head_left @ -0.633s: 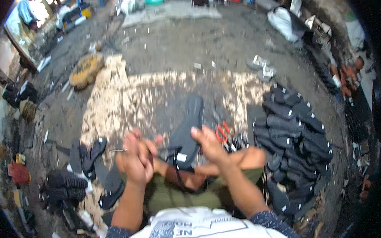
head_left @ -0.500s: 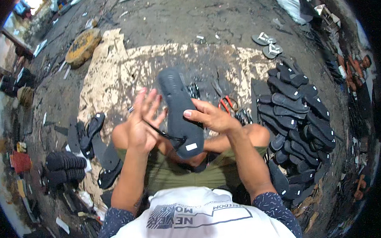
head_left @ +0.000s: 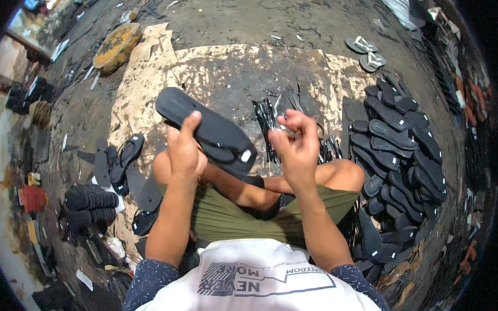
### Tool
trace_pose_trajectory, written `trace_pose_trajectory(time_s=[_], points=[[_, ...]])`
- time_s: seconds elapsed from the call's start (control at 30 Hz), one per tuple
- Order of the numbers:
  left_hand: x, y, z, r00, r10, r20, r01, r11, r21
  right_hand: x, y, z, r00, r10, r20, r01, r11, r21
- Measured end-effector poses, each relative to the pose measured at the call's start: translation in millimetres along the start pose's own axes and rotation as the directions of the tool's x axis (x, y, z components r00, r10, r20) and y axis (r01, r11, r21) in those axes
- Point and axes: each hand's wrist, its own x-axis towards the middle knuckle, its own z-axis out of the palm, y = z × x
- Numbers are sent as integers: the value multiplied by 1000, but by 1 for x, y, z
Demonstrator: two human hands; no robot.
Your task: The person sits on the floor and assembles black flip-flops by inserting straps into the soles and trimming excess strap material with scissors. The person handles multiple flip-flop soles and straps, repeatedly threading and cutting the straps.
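My left hand [head_left: 185,150] grips a black flip-flop sole [head_left: 216,126], thumb on top and fingers underneath. The sole tilts, its rounded far end toward the upper left. A white label [head_left: 245,155] sits on its near end, where a dark strap piece shows against the surface. My right hand [head_left: 297,144] is raised to the right of the sole, apart from it. Its fingers are half curled with a gap to the thumb, and nothing plain shows between them. Just beyond it lies a bundle of shiny black straps [head_left: 263,124]; the hand hides part of the tools there.
A large heap of black soles [head_left: 392,142] lies to the right. On the left are several strapped flip-flops [head_left: 127,159] and a stacked row of soles [head_left: 90,196]. A stained cardboard sheet [head_left: 144,88] covers the floor ahead. Beyond it stand a round block [head_left: 117,48] and grey flip-flops [head_left: 372,62].
The sole has passed from my right hand to my left and swung leftward. My right hand has let go and moved right. The view has shifted slightly.
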Motion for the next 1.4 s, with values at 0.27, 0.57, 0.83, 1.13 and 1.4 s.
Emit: trace_pose_trajectory(time_s=[0.27, 0.57, 0.83, 1.13, 1.4], points=[[-48, -8, 9, 977, -88, 196, 46, 977, 209, 17, -30, 25, 934, 96, 343, 52, 916, -399], [-60, -1, 20, 979, -20, 201, -34, 964, 264, 18, -36, 26, 865, -163, 475, 423, 747, -513], [-60, -9, 12, 967, 117, 227, -222, 823, 522, 19, -29, 30, 869, -75, 488, 363, 767, -529], [-54, -22, 15, 932, 160, 326, -312, 811, 495, 17, -29, 20, 881, -132, 455, 407, 703, -583], [-50, 4, 2, 771, -356, 529, 23, 845, 535, 8, -26, 13, 823, 419, 385, -324, 901, -288]])
